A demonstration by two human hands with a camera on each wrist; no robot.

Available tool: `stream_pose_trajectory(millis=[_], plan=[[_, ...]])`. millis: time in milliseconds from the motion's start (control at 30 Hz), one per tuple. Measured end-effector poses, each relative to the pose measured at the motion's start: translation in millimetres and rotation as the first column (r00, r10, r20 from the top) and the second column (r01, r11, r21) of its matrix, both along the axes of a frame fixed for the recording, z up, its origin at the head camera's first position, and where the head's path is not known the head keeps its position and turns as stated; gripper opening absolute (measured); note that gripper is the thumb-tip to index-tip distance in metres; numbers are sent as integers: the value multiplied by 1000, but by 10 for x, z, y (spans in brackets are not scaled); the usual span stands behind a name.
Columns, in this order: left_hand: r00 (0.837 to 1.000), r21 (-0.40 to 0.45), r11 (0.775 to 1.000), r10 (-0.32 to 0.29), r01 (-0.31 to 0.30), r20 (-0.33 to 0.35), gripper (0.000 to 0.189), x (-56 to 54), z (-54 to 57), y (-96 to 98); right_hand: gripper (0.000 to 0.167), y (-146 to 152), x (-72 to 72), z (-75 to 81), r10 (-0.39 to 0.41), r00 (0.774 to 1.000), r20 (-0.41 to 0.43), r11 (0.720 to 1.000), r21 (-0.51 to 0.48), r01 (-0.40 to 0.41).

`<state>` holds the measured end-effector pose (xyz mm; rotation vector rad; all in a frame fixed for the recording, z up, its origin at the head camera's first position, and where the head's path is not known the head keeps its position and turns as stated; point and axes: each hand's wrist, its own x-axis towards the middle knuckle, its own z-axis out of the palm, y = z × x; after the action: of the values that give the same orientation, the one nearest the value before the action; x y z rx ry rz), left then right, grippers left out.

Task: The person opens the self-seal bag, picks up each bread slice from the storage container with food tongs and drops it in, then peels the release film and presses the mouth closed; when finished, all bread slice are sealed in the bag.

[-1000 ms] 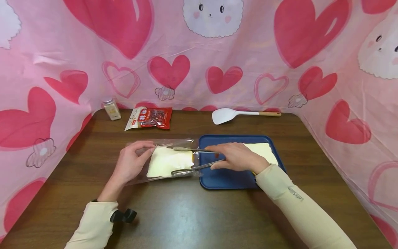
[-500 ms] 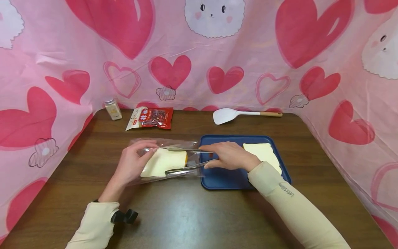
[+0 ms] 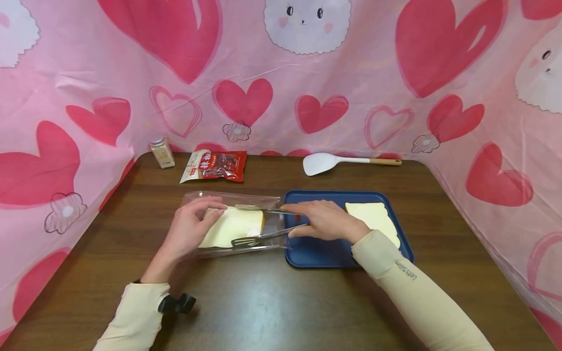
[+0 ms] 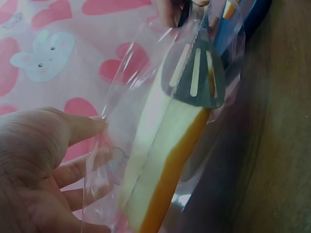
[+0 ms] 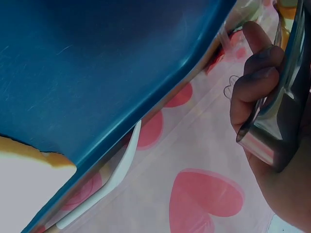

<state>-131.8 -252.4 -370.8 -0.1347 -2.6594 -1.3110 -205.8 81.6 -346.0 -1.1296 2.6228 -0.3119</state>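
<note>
My left hand [image 3: 190,226] pinches the clear plastic bag [image 3: 275,222] near its left end. A crusted white bread slice [image 3: 232,226] lies inside that bag, partly behind my left fingers in the head view. From the right, my right hand [image 3: 327,221] grips metal tongs [image 3: 274,234], whose two ends reach through the bag's right end. One slotted tong head [image 4: 197,77] overlaps the slice's crusted end in the left wrist view. In the right wrist view, fingers curl around the tongs' bent metal handle [image 5: 269,131].
A blue tray [image 3: 303,256] holds a second bread slice [image 3: 373,222] at its right side. Along the table's back edge lie a small shaker jar [image 3: 162,153], a red-and-white food packet [image 3: 215,165] and a white spatula [image 3: 320,163]. Heart-printed cloth walls border the table.
The tongs and right hand have moved left, and the bread slice has slid farther left inside the bag. My left hand stays at the bag.
</note>
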Motion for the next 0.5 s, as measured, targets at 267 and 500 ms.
stream_pose_trajectory(millis=[267, 500], plan=[[999, -9, 1000, -25, 24, -40, 15, -18, -54, 43, 71, -85, 6, -32, 12, 1000, -20, 999, -50, -13], [999, -19, 1000, -22, 22, -37, 15, -28, -48, 67, 64, -143, 8, -70, -25, 999, -25, 997, -76, 23]])
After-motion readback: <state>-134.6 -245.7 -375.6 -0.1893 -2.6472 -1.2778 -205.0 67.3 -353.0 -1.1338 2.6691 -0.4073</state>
